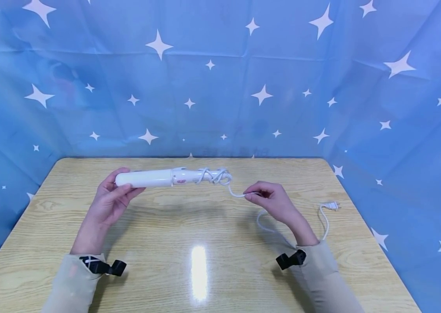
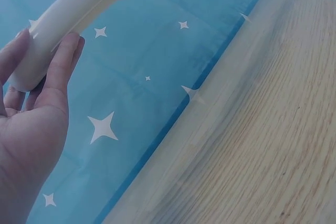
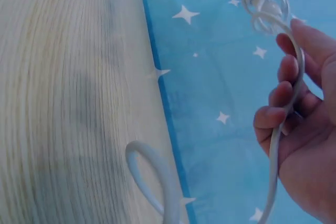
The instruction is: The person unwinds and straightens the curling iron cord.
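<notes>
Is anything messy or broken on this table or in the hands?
A bit messy: the white cord crosses itself in uneven loops around the narrower end of the white wand, looking tangled. I see nothing broken or spilled.

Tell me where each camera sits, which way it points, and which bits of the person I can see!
Head: worn up on the head, looking forward and down at the table and starry curtain; left hand, right hand and both sleeves show.
Left wrist: worn there, looking past the left hand at the white wand; only that hand shows.
Right wrist: worn there, looking past the right hand at the cord; only that hand shows.
Shared: head and right wrist both show cord wound around the wand.
</notes>
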`<state>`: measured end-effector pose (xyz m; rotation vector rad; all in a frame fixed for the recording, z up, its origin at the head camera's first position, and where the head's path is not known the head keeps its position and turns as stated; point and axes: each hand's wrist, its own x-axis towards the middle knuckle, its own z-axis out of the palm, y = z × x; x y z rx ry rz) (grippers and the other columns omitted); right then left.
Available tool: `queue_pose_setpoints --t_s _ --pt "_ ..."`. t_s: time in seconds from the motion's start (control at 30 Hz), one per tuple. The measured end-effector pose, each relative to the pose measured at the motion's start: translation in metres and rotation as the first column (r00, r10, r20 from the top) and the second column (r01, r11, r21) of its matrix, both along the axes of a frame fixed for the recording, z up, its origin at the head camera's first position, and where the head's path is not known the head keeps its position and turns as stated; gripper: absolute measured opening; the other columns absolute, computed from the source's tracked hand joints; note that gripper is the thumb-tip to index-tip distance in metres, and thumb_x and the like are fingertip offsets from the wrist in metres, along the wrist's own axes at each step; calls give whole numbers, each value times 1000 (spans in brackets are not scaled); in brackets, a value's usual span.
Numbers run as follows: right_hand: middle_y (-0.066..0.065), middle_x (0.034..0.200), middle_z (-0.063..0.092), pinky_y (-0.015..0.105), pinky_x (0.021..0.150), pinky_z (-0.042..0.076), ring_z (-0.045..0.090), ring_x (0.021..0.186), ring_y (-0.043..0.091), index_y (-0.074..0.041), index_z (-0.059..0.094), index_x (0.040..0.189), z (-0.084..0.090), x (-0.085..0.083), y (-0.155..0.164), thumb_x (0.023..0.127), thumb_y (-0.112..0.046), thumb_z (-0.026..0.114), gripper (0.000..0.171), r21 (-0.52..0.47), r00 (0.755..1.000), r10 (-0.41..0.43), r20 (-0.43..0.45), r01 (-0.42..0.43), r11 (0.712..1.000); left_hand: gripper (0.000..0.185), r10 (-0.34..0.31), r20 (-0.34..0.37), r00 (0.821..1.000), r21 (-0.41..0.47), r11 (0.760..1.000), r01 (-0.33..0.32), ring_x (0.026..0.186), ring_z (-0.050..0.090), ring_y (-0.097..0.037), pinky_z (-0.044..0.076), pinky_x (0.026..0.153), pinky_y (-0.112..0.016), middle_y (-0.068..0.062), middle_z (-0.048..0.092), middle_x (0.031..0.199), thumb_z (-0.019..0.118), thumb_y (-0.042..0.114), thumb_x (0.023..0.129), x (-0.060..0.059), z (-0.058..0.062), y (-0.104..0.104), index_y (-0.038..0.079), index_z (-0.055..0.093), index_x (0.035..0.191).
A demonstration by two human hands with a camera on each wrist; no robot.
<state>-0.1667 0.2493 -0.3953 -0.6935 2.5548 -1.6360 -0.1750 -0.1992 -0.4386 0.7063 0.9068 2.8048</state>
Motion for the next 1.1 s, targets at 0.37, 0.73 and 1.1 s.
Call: queue_pose_setpoints --t_s 0.37,0.73,1.1 --pt "5 83 67 25 53 40 44 61 14 -3 77 102 -9 0 30 98 -9 72 9 15 996 -93 6 93 996 44 5 9 1000 39 999 -6 121 62 -32 53 102 -47 -18 57 126 36 -26 98 3 -1 -9 -6 66 125" --pt "10 88 69 26 60 52 57 70 16 1 75 104 -16 1 44 100 -7 67 12 36 993 -110 37 109 993 44 -36 13 999 79 996 35 121 62 -36 49 104 -49 -19 58 127 33 -26 99 2 2 -13 -7 64 125" --pt "20 97 71 47 85 63 72 88 25 8 71 107 -13 1 34 104 -7 62 18 -32 995 -67 79 70 997 44 -62 -8 998 65 996 62 121 63 -36 48 104 -49 -21 62 128 34 -25 99 -1 4 -11 -6 65 124"
